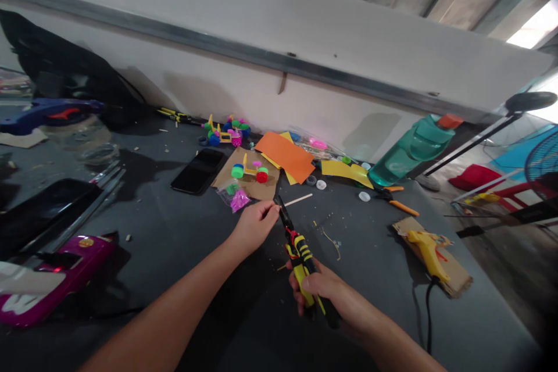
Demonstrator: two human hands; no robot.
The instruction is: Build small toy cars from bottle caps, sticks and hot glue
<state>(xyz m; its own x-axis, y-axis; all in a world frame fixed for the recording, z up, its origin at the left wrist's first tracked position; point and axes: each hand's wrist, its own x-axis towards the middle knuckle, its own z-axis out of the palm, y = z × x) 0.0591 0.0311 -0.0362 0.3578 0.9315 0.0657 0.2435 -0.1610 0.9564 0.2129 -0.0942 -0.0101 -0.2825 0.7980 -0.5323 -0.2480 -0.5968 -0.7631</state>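
My right hand (316,285) is wrapped round the handles of yellow-and-black pliers (300,253), whose dark jaws point up and away. Beside the jaw tips my left hand (257,222) is closed in a pinch. A thin pale stick (300,200) crosses at the jaws and sticks out to their right; its other end seems to lie in my left fingertips, though the fingers hide it. Just beyond is a small toy car (248,172) with green and red wheels on brown cardboard (222,177). A bag of pink and green pieces (235,195) lies close by.
A black phone (198,171), orange paper (285,154) and more toy cars (224,132) lie toward the wall. At right are a teal bottle (410,151), orange-handled pliers (399,200) and a yellow glue gun (429,253) with its cord. A magenta device (87,261) stands left.
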